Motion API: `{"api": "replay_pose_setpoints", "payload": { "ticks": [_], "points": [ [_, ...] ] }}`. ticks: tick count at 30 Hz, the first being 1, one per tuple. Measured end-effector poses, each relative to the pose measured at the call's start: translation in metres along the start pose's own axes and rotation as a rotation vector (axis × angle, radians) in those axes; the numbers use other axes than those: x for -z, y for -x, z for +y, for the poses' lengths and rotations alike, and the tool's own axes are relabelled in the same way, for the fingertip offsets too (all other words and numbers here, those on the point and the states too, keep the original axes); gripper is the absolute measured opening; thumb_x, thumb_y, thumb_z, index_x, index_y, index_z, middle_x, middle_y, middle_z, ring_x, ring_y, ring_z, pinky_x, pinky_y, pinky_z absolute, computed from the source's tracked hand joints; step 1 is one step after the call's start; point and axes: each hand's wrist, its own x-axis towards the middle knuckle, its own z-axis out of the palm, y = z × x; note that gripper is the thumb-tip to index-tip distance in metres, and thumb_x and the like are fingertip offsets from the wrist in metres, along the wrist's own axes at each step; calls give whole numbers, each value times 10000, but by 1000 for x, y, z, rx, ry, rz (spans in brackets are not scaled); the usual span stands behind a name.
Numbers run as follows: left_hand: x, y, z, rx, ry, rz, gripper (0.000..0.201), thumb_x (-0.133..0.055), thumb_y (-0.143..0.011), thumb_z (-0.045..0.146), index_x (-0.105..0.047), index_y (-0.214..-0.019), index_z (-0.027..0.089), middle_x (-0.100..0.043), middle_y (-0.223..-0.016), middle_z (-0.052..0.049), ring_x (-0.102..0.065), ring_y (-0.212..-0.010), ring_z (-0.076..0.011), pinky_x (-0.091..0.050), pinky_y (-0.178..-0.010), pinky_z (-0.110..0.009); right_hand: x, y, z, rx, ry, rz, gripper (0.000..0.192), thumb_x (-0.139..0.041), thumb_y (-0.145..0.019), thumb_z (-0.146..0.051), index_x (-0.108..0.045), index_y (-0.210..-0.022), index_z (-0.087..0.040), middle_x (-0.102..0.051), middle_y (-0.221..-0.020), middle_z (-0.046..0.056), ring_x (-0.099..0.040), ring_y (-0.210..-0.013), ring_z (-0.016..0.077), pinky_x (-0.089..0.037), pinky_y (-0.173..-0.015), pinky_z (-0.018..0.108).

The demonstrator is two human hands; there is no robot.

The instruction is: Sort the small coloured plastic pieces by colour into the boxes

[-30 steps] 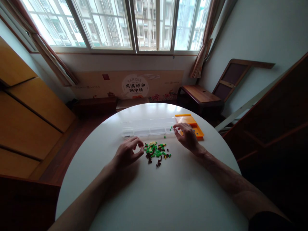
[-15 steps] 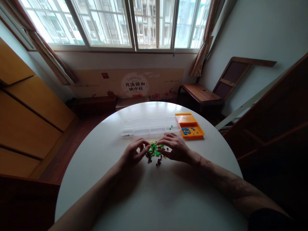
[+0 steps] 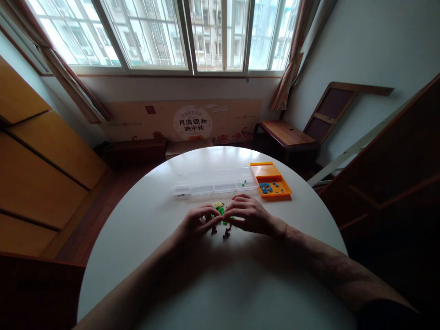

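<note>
Blue bits (image 3: 265, 188) in the orange tray (image 3: 266, 170), two green bits (image 3: 245, 182) in the clear box (image 3: 202, 188), past the right hand (image 3: 249, 214). Mixed pile (image 3: 220, 209) not in yet, by the left hand (image 3: 196, 221). Both curled; can't tell if holding bits.

you wear the one camera on your head, so its view looks out from above the near side of the round bench (image 3: 220, 288), facing forward and steeply enough down to take in most of the white top. it is close in: your left forearm (image 3: 137, 275) and right forearm (image 3: 319, 261) enter from the near left and near right, and your left hand (image 3: 194, 222) and right hand (image 3: 252, 215) meet around the centre. the view is very wide, so it reaches past the bench to the far window (image 3: 187, 34), cut off at the top, with a slanting cabinet (image 3: 41, 188) left and wall (image 3: 385, 46) right.
</note>
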Motion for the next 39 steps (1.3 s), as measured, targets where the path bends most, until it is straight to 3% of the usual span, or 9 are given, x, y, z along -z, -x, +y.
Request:
{"api": "replay_pose_setpoints", "payload": {
  "ticks": [3,9,14,18,22,25,30,34,39],
  "points": [
    [2,1,-5,-26,-59,7,290,-680,-1080,392,-777,-932,162,-735,-892,-64,-662,-765,-147,-514,-707,-250,3,1,4,-48,24,62,32,-741,-1056,-271,-767,-1042,-256,-833,-989,18,-720,-875,192,-557,-970,396],
    [17,5,-17,-48,-373,21,284,-634,-1090,359,-755,-894,193,-716,-864,-41,-617,-747,-145,-489,-711,-254,12,16,35,-456,225,303,127,-745,-1049,-316,-809,-954,-260,-834,-944,36,-719,-920,254,-544,-937,430],
    [33,9,-13,-15,-490,94,241,-639,-1075,359,-780,-962,200,-717,-901,-38,-598,-743,-145,-489,-721,-264,15,25,48,-679,351,407,191,-725,-1047,-377,-842,-958,-256,-852,-980,49,-715,-938,290,-526,-965,460],
    [44,10,-11,18,-529,115,210,-659,-1054,350,-778,-953,210,-713,-921,-25,-586,-741,-140,-496,-764,-276,15,25,47,-719,328,401,201,-693,-1057,-377,-838,-1014,-245,-850,-1013,54,-716,-950,294,-524,-958,451],
    [51,13,-15,24,-519,59,159,-709,-1014,359,-786,-1005,221,-704,-921,-22,-581,-756,-145,-482,-726,-261,15,23,44,-668,275,394,165,-682,-1055,-333,-806,-1003,-238,-830,-990,56,-712,-943,289,-535,-959,454],
    [57,14,-18,17,-465,-19,167,-736,-992,362,-784,-1071,223,-718,-1001,-35,-589,-775,-145,-483,-703,-251,19,22,40,-578,159,322,125,-676,-1046,-275,-787,-1000,-241,-806,-964,56,-707,-901,262,-560,-921,429],
    [65,14,-22,5,-417,-127,181,-739,-985,360,-782,-1076,210,-714,-1039,-55,-609,-812,-154,-506,-736,-260,39,21,27,-316,-178,-80,70,-748,-987,-227,-788,-940,-259,-800,-956,41,-699,-915,230,-571,-902,388],
    [67,14,-23,8,-365,-162,179,-727,-993,352,-798,-1067,206,-716,-1033,-71,-636,-871,-175,-520,-768,-274,48,21,21,-373,-427,-250,40,-800,-965,-260,-796,-928,-243,-784,-962,36,-709,-901,196,-576,-873,345],
    [67,11,-21,-1,-324,-172,186,-743,-992,360,-818,-1069,208,-719,-1022,-78,-651,-860,-174,-537,-776,-278,48,21,21,-442,-524,-352,111,-847,-941,-308,-833,-1029,-241,-762,-1084,44,-705,-955,181,-583,-901,314]
  ]
}}
